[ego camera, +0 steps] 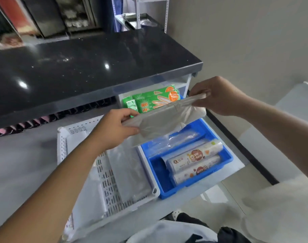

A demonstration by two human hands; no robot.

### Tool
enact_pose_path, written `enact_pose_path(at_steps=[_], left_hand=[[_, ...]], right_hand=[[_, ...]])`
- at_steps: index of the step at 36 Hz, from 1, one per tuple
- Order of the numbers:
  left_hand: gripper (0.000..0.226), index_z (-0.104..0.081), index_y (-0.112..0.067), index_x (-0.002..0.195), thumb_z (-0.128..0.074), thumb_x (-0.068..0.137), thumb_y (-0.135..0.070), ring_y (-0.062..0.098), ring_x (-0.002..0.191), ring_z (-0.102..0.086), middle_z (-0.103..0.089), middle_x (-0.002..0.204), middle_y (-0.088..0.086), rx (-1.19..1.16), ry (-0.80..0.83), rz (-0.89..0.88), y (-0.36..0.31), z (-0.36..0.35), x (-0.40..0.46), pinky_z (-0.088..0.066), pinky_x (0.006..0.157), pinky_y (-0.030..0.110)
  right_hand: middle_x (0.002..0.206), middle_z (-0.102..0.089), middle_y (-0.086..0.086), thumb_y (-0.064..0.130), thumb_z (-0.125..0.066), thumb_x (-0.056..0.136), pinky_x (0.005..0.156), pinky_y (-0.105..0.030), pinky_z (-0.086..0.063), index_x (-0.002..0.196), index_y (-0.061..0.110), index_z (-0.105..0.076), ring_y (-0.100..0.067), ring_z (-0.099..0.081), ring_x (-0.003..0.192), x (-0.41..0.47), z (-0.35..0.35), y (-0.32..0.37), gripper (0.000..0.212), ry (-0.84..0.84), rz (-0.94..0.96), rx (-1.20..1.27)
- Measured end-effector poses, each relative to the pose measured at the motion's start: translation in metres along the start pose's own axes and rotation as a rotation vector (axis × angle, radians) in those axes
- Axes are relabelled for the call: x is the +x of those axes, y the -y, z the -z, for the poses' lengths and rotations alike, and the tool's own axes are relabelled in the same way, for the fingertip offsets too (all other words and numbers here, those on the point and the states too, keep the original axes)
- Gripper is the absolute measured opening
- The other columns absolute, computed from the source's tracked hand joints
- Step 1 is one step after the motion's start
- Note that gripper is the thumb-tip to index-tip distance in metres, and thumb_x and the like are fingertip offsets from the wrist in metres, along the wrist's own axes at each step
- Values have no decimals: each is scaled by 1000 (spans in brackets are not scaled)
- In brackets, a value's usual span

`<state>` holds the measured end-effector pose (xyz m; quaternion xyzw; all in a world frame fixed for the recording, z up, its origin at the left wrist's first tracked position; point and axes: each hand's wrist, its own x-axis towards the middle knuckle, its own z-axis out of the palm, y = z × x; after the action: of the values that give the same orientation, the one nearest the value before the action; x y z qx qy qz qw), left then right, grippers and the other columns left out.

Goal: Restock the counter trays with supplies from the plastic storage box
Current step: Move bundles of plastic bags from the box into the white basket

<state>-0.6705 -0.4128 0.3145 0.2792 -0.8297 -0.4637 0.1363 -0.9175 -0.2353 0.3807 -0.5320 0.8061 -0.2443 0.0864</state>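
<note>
Step in hand: transfer. The left hand (pixel 114 128) and right hand (pixel 218 97) pinch a folded stack of plastic bags (pixel 164 120) by its ends, above the white perforated tray (pixel 105 176) and blue tray (pixel 227 160). Next: lower it flat into a tray.

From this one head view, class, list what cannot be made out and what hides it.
- Far part of the blue tray: the stack of plastic bags, held by left hand and right hand, covers it.
- Green packs: the black counter hides their tops.
- White perforated tray: the left forearm covers part.
- Roll labels: print too small.
</note>
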Motion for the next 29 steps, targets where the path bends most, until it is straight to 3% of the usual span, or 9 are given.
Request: enact_pose_path(at_steps=[5,7,10,12,15,18,19,23,29], left_hand=[[37,-65,-44,94,-82,75,-17,18,85,-65,-70,94,-4,134,-37,11,1,-20,28,-50,77,33],[39,-64,-41,99,-81,76,-14,18,83,-61,-64,94,0,166,-19,35,8,-32,36,-44,70,27],[40,-67,-31,110,-80,78,-13,4,73,-54,-59,88,-9,204,24,104,20,-55,47,-39,62,17],[40,-69,-25,113,-80,77,-12,3,73,-53,-58,87,-10,248,42,135,27,-69,54,-35,61,11],[39,-69,-22,115,-78,78,-12,12,75,-53,-57,91,-3,317,21,192,35,-83,65,-37,59,17],[37,-66,-32,115,-69,84,-13,17,58,-60,-64,92,-1,369,-55,263,39,-93,72,-48,56,26],[36,-65,-35,115,-65,86,-14,20,60,-63,-68,95,2,416,-87,267,40,-97,74,-52,59,29],[41,-61,-32,129,-58,91,-16,33,100,-64,-66,123,3,645,-158,236,49,-117,69,-48,81,35],[39,-64,-31,127,-54,92,-16,37,103,-57,-65,118,2,859,-47,241,50,-140,54,-40,91,32]], right_hand=[[109,-74,1,15,-71,84,85,-39,-54,108,29,-74,-26,-68,92,18,-15,-38,28,56,8,-133],[107,-75,3,18,-68,86,83,-41,-55,107,30,-74,-26,-68,91,21,-27,-55,25,111,-10,-188],[102,-74,2,21,-62,86,80,-41,-55,104,34,-72,-28,-67,90,22,-49,-82,24,214,-54,-236],[102,-73,0,21,-61,86,78,-38,-54,104,34,-71,-30,-66,90,25,-63,-98,25,261,-75,-254],[103,-72,-3,20,-61,86,72,-35,-52,106,33,-71,-31,-65,88,37,-80,-117,26,267,-80,-257],[103,-72,-4,17,-59,86,69,-35,-49,107,30,-70,-30,-65,87,52,-93,-129,28,214,-19,-257],[103,-71,-4,16,-58,86,69,-34,-48,107,29,-70,-30,-65,87,55,-97,-132,27,188,13,-269],[111,-66,-3,16,-52,91,83,-35,-42,114,27,-66,-29,-60,103,54,-118,-149,29,178,159,-366],[103,-65,2,13,-54,89,92,-37,-27,111,29,-69,-26,-54,107,31,-134,-171,31,209,284,-428]])
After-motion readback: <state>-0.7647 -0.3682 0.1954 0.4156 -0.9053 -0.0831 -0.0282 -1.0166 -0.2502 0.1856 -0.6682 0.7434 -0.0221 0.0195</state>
